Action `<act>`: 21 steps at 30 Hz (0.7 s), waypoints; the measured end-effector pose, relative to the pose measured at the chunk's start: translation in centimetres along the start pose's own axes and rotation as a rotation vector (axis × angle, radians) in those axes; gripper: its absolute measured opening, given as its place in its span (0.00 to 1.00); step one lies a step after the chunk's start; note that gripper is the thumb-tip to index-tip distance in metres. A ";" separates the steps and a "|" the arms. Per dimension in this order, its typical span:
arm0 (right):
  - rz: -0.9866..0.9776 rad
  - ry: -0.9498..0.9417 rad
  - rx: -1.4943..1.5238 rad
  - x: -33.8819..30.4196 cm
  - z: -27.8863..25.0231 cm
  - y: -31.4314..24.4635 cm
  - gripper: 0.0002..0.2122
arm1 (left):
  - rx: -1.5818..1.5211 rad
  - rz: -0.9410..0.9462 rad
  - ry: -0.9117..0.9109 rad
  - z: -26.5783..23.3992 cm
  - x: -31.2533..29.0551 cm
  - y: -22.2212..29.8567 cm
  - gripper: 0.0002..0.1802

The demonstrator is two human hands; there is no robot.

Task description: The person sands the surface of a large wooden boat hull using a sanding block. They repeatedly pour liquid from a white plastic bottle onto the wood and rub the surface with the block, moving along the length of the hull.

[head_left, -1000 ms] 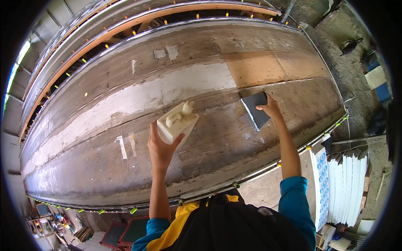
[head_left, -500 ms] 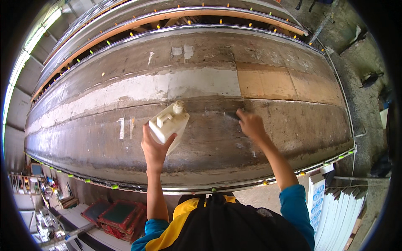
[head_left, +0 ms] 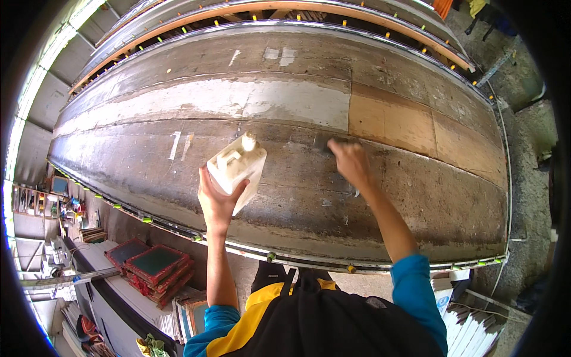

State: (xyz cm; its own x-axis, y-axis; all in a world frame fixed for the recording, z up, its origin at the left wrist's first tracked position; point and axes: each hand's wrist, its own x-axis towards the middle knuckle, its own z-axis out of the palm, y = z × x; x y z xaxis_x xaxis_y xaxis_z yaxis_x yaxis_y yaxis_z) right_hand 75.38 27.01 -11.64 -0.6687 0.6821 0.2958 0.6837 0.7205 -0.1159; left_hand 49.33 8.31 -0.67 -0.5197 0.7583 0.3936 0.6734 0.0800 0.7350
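A white plastic jug (head_left: 257,172) with a moulded handle and an uncapped-looking neck is tilted over the long, stained brown table (head_left: 285,205). My left hand (head_left: 217,199) grips its lower side, fingers and thumb wrapped around it. To the right, my right hand (head_left: 352,163) is closed on a dark, flat scraper-like tool (head_left: 322,143), partly hidden by the fingers and smeared by motion. The tool is at the table surface, just below the pale strip. Whether liquid leaves the jug cannot be seen.
Tan boards (head_left: 392,116) and a whitish strip (head_left: 285,98) run along the table's middle. Green and yellow clips (head_left: 271,257) line its near rail. Beyond lies another long table with an orange-brown beam (head_left: 202,16). Red-framed screens (head_left: 160,265) are stacked at lower left.
The view has turned, shifting the table. My right hand has moved the dark tool slightly left and away from me, towards the pale strip. The jug stays in my left hand.
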 end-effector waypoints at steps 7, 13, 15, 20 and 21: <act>-0.023 -0.240 0.258 -0.8 -4.8 -0.4 0.13 | 0.047 -0.090 -0.019 -1.5 -2.1 0.1 0.34; -0.037 0.016 0.100 1.5 -1.4 2.1 0.11 | -0.016 -0.081 0.008 -1.2 -2.3 0.0 0.34; -0.140 -0.048 0.198 -1.2 -2.0 -0.5 0.12 | -0.012 -0.063 0.064 -1.8 -2.7 -1.3 0.35; 0.195 -0.282 0.322 2.0 -5.3 -2.8 0.20 | -0.003 -0.075 0.077 -2.9 -2.5 -2.0 0.36; 0.261 -0.247 0.329 4.1 -5.2 -3.4 0.23 | -0.017 -0.078 0.086 -3.1 -2.3 -1.9 0.36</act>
State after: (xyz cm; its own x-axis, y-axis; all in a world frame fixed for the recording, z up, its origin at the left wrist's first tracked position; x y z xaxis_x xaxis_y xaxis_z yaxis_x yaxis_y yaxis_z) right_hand 71.84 26.74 -5.08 -0.5640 0.8257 -0.0120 0.7355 0.4956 -0.4620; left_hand 47.58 4.45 -1.29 -0.6139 0.6920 0.3798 0.6205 0.1256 0.7741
